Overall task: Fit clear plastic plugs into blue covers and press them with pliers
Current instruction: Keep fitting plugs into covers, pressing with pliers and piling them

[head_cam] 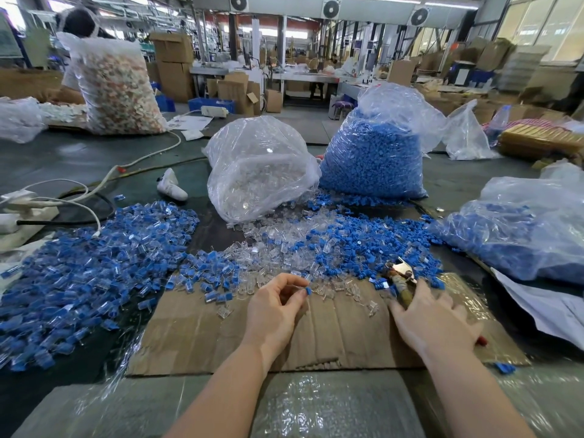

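My left hand (278, 303) pinches a small blue cover (308, 291) with a clear plastic plug between thumb and fingertips, above the cardboard sheet (221, 336). My right hand (433, 317) lies with spread fingers over the handles of the pliers (399, 276), whose jaws point away from me. Loose clear plugs (284, 248) and blue covers (347, 248) are scattered just beyond both hands. A big heap of assembled blue-and-clear pieces (94, 263) lies to the left.
A bag of clear plugs (259, 172) and a bag of blue covers (373, 153) stand behind the loose parts. Another bag of blue parts (521, 232) lies at the right. Cables and a power strip (19, 210) sit at the far left. A person works at the back left.
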Motion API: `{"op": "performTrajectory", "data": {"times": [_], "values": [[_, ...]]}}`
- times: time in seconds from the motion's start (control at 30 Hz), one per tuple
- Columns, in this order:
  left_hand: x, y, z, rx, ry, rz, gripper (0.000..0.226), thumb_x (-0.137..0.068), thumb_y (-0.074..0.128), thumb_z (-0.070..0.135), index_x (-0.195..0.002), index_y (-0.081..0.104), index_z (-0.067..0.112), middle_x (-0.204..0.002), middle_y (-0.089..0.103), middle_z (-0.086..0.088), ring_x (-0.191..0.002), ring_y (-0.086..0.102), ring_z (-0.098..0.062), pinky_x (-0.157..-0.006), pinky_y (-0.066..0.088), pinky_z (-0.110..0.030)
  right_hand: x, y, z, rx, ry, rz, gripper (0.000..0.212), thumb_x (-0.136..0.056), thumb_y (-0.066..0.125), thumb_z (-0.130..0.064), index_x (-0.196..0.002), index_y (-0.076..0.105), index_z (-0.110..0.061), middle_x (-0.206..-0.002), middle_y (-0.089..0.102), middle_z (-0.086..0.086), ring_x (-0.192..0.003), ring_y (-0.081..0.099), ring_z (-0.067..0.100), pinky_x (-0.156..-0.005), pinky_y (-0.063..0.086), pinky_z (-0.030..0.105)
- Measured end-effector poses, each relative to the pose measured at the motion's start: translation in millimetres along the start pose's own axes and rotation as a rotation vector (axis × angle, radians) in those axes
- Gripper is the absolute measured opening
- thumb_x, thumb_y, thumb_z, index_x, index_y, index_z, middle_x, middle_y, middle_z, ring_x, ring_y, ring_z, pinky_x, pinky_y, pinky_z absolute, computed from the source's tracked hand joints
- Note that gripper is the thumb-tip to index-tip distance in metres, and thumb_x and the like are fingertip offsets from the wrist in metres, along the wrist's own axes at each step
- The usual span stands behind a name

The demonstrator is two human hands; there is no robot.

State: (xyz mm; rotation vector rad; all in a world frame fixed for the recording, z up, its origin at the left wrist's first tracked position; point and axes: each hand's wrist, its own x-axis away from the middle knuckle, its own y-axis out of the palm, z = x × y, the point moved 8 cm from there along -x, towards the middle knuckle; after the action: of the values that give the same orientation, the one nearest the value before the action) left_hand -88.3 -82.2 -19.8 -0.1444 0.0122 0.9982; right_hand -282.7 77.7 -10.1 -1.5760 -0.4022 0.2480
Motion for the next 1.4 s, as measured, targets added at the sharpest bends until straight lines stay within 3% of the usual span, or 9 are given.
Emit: {"op": "performTrajectory", "data": {"times": [0.2,0.33,0.5,0.6,0.7,0.87,1.0,1.17,1.4], "values": [[-0.6,-0.8,-1.4,0.024,-0.019,-0.003,0.015,-0.088,0.059,0.003,-0.091,0.066,0.016,-0.078,0.066,-0.003,-0.065,0.061,-0.005,-0.065,0.054,-0.019,-0.8,-15.3,-3.4,-0.041,-0.082,0.080,0.037,-0.094,0.043,-0.040,-0.116,0.046,-0.010,-0.127,0.044,0.016,-0.116,0.042,0.033,-0.094,0.040,0.044],[-2.5,0.6,-1.5,0.033,-0.039,-0.006,0.015,-0.088,0.058,0.003,-0.091,0.065,0.016,-0.082,0.066,-0.007,-0.071,0.062,-0.013,-0.072,0.055,-0.030,8.9,-30.9,-22.1,-0.116,-0.240,0.127,0.028,-0.097,0.036,-0.037,-0.097,0.047,-0.012,-0.108,0.051,0.010,-0.104,0.046,0.024,-0.090,0.042,0.035],[-7.5,-0.6,3.1,0.124,-0.082,-0.001,0.015,-0.090,0.055,0.001,-0.090,0.064,0.012,-0.074,0.064,-0.004,-0.057,0.059,-0.005,-0.052,0.049,-0.016,37.5,-37.7,-58.2,-0.595,-0.440,-0.150,0.021,-0.097,0.041,-0.027,-0.080,0.048,-0.016,-0.074,0.050,-0.002,-0.056,0.043,0.008,-0.047,0.030,0.019],[-10.2,-3.1,5.6,0.179,-0.112,0.030,0.016,-0.090,0.055,-0.001,-0.088,0.064,0.012,-0.064,0.062,-0.001,-0.047,0.055,-0.002,-0.046,0.046,-0.016,56.3,-31.2,-74.7,-0.762,-0.462,-0.373,0.024,-0.095,0.044,-0.023,-0.073,0.046,-0.016,-0.059,0.042,-0.005,-0.050,0.037,0.010,-0.054,0.034,0.025],[-11.6,-4.0,4.4,0.247,-0.155,0.055,0.015,-0.091,0.054,0.000,-0.087,0.063,0.011,-0.052,0.059,0.005,-0.043,0.052,-0.005,-0.041,0.042,-0.023,67.7,-25.4,-83.6,-0.784,-0.465,-0.506,0.017,-0.094,0.046,-0.022,-0.078,0.047,-0.015,-0.066,0.044,0.000,-0.060,0.041,0.018,-0.061,0.036,0.030],[-14.7,-9.3,5.3,0.254,-0.186,0.091,0.013,-0.090,0.055,0.002,-0.088,0.064,0.012,-0.064,0.060,-0.003,-0.052,0.055,-0.009,-0.043,0.045,-0.021,78.9,-26.6,-87.6,-0.763,-0.482,-0.584,0.002,-0.083,0.053,-0.014,-0.084,0.053,-0.013,-0.061,0.051,-0.003,-0.048,0.047,0.011,-0.041,0.032,0.015],[-15.6,-11.8,6.6,0.257,-0.192,0.106,0.012,-0.091,0.054,0.000,-0.092,0.064,0.007,-0.068,0.059,-0.008,-0.056,0.054,-0.012,-0.051,0.047,-0.024,84.0,-25.9,-91.4,-0.793,-0.484,-0.647,0.010,-0.082,0.051,-0.008,-0.089,0.054,-0.002,-0.072,0.055,0.005,-0.063,0.054,0.017,-0.056,0.042,0.022],[-17.0,-16.5,9.0,0.230,-0.182,0.153,0.010,-0.090,0.055,0.001,-0.088,0.064,0.007,-0.062,0.059,-0.006,-0.050,0.054,-0.010,-0.051,0.046,-0.023,85.3,-24.8,-93.6,-0.710,-0.516,-0.633,0.008,-0.084,0.047,-0.014,-0.077,0.048,-0.016,-0.080,0.054,0.003,-0.071,0.055,0.017,-0.071,0.046,0.030],[-19.5,-17.6,11.1,0.156,-0.179,0.216,0.017,-0.088,0.057,0.001,-0.078,0.063,0.013,-0.061,0.059,-0.004,-0.048,0.053,-0.009,-0.049,0.045,-0.022,85.8,-23.9,-95.7,-0.706,-0.547,-0.647,0.009,-0.082,0.048,-0.017,-0.086,0.056,-0.013,-0.093,0.060,0.011,-0.083,0.057,0.022,-0.086,0.047,0.043]]}}
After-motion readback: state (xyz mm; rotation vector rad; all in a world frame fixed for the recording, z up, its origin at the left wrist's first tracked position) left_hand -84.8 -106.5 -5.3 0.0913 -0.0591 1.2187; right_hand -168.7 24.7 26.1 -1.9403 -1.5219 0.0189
